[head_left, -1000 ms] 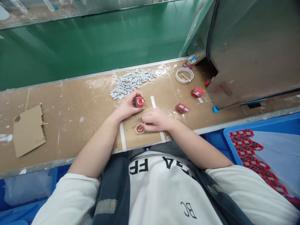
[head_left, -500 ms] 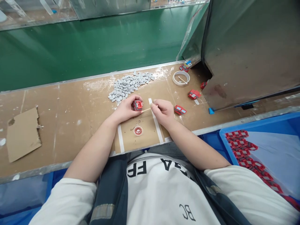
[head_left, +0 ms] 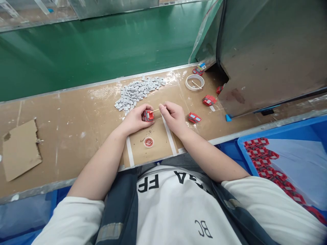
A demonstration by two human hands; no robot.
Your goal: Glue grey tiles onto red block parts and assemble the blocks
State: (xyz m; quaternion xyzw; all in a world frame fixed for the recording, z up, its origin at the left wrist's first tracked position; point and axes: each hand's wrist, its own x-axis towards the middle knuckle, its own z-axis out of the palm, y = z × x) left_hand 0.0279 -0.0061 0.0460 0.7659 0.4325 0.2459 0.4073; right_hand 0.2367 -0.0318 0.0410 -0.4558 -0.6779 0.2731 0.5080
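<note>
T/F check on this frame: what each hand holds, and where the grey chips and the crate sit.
1. Left hand grips a red part. True.
2. Right hand is empty. False: it pinches a thin stick aimed at the red part.
3. Grey chips lie piled beyond the hands. True.
4. The crate of red pieces is on the person's left. False: the blue crate is on the right.

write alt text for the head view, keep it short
A person's left hand holds a red part over a brown bench while the right hand points a thin stick at it. A round dish lies nearer the body, a grey pile beyond, a blue tray at right.
</note>
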